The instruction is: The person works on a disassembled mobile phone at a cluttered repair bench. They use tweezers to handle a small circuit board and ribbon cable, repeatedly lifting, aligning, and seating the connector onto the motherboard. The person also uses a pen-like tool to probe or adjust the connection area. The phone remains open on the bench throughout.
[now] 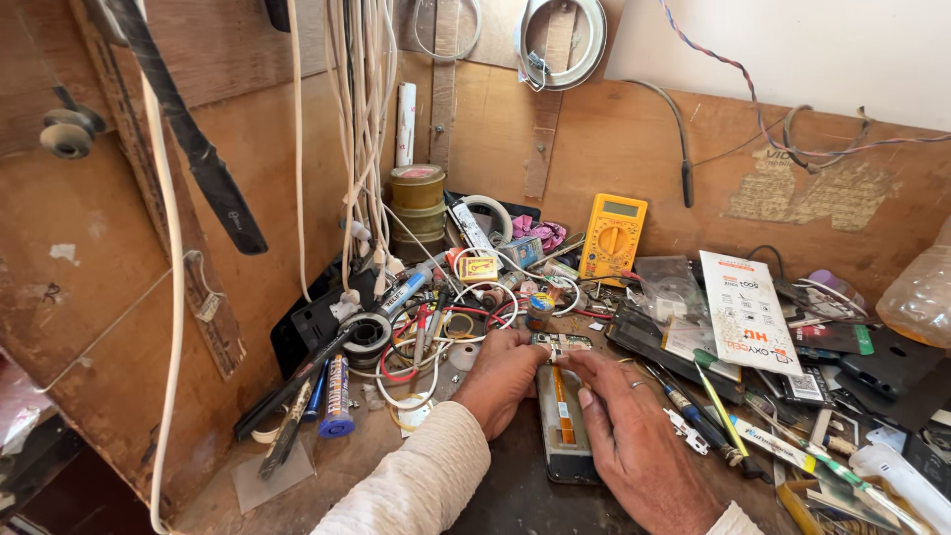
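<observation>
You have an opened phone (563, 416) lying face down on the bench, near the middle, its back cover off and the board and a flat orange cable showing. Your left hand (503, 374) rests on its far left corner, fingers curled down onto the top edge of the board — pressing or steadying, not wrapped round anything. Your right hand (634, 436) lies along the right side, a ring on one finger, the forefinger and thumb stretched toward the top of the board; whether they pinch a small part there I cannot tell, since it is too small to see.

By the look of it you are at the fine work on the upper board — steadying with the left, working with the right. The next move calls for a light, exact touch at that top edge, and a tool: the screwdrivers (693, 411) lie just right of your right hand.

Containers: a stack of round tins (416, 208) stands far left against the back wall, lids on, contents hidden. A clear plastic bag (916, 292) sits at the far right; what is in it is unclear. A yellow multimeter (611, 236) leans on the wall beyond the phone, amid loose wires (436, 342).
</observation>
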### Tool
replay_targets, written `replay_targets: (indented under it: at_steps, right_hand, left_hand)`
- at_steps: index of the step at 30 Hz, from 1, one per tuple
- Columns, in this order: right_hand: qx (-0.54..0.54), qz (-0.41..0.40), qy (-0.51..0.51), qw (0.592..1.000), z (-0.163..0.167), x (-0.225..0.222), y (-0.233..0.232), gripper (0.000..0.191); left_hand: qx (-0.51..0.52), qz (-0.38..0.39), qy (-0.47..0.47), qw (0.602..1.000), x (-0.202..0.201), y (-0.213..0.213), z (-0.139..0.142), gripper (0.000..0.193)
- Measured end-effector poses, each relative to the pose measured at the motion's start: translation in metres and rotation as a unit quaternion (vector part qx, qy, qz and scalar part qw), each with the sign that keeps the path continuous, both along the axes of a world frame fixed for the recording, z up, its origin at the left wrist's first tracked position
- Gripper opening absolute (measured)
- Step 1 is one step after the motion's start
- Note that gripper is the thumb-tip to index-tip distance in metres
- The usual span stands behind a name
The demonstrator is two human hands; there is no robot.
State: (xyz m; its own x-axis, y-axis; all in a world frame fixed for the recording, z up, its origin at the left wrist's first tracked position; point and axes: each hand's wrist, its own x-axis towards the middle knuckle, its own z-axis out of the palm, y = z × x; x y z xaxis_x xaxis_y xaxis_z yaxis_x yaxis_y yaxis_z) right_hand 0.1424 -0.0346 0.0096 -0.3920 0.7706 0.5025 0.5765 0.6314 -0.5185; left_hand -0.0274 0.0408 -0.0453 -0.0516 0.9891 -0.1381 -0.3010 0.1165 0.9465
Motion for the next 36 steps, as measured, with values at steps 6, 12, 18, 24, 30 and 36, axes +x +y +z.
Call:
replay_targets:
  at_steps: [6,12,18,24,30,36]
  right_hand:
    - [-0.023,-0.012,-0.018,0.999,-0.003,-0.006,0.002,0.044]
    - [-0.018,0.012,0.010,1.000,-0.011,-0.004,0.007,0.042]
    - [-0.044,0.015,0.051,0.998,-0.014,-0.005,0.010,0.040]
    - [-0.039,0.028,0.037,0.998,-0.013,-0.006,0.008,0.041]
    - [-0.046,0.010,0.009,0.999,-0.008,-0.007,0.005,0.045]
    - [0.025,0.014,-0.045,0.999,-0.004,-0.006,0.002,0.044]
  left_hand:
    - [-0.006,0.012,0.015,1.000,-0.002,-0.001,0.000,0.035]
    - [0.024,-0.007,0.014,1.000,-0.005,0.000,-0.003,0.029]
    - [0.021,-0.004,-0.001,1.000,-0.005,-0.001,-0.002,0.025]
    - [0.023,-0.003,0.019,1.000,-0.006,-0.001,-0.001,0.027]
    - [0.012,0.005,0.008,1.000,-0.005,-0.003,-0.001,0.039]
    - [-0.006,0.017,0.040,0.999,-0.004,-0.004,0.000,0.051]
